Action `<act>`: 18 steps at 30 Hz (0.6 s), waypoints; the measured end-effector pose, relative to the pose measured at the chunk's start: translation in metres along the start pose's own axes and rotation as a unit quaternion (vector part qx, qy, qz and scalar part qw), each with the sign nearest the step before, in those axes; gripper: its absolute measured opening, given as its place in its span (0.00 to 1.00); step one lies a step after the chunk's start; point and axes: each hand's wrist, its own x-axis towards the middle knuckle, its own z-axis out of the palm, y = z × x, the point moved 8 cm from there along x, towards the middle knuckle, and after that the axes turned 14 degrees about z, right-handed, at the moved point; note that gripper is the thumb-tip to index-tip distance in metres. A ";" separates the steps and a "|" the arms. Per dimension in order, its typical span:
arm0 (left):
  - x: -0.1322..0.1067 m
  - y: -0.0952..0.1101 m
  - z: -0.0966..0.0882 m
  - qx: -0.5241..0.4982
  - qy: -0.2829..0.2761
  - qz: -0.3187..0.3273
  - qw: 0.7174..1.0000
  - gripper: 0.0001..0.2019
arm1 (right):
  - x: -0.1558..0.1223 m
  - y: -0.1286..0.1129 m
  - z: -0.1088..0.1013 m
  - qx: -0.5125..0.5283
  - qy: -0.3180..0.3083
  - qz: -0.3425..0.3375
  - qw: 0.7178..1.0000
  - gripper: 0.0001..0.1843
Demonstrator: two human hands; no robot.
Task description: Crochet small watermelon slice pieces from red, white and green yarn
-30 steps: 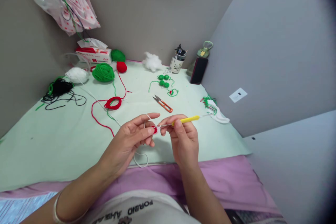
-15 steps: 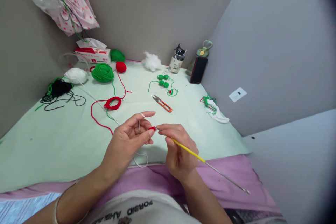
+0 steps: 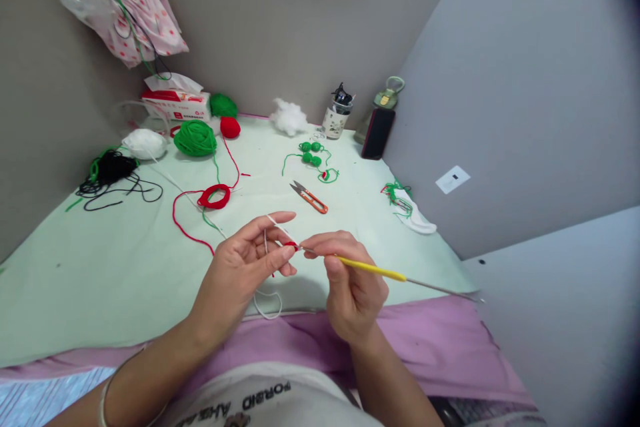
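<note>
Swinging up from its steep slant toward the lap half a second ago, the crochet hook (image 3: 370, 269) now lies nearly level, its bare metal tail pointing right past the table's edge while its working tip stays at the small red piece (image 3: 291, 245). That piece sits in the air just above the near edge of the table, between the two hands.

The left hand (image 3: 245, 267) pinches the red piece between thumb and middle finger, closed lightly on it, seemingly to keep so small a thing steady against the hook. Its index finger is stretched out straight with the white yarn (image 3: 274, 221) running over it, which looks like a way of keeping the strand taut and within the hook's reach; the slack hangs in a loop below the palm. The right hand (image 3: 350, 280) is closed on the hook, thumb and forefinger pinching near the front of the yellow handle, the other fingers curled under, a hold that suits fine turning of the tip.

Beyond the hands, on the pale green table cover (image 3: 100, 267), orange thread snips (image 3: 310, 197) lie near, blades apart. A red yarn ring (image 3: 214, 195) trails a strand to the left, and further back sit a green yarn ball (image 3: 195, 138), a cluster of small green balls (image 3: 311, 152), a tuft of white stuffing (image 3: 289, 117) and a tangle of black yarn (image 3: 113, 167).
</note>
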 end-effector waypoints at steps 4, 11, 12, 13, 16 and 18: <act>0.001 0.005 0.001 0.017 0.007 0.008 1.000 0.16 | -0.003 -0.006 0.001 -0.029 0.007 -0.037 0.999 0.13; -0.001 0.004 0.003 -0.013 0.004 -0.009 1.000 0.14 | -0.003 -0.002 0.000 0.009 0.025 -0.009 1.000 0.13; -0.002 0.003 0.004 -0.030 -0.001 -0.020 0.999 0.15 | -0.001 0.003 -0.002 0.040 0.033 0.026 0.998 0.13; -0.003 0.001 0.005 -0.048 -0.005 -0.031 0.998 0.15 | 0.001 0.010 -0.003 0.077 0.040 0.063 0.994 0.12; -0.004 0.000 0.010 -0.097 -0.015 -0.050 0.994 0.13 | 0.004 0.030 -0.002 0.194 0.033 0.168 0.966 0.11; -0.004 -0.001 0.014 -0.123 -0.016 -0.061 0.990 0.13 | 0.006 0.038 0.001 0.252 0.020 0.211 0.944 0.11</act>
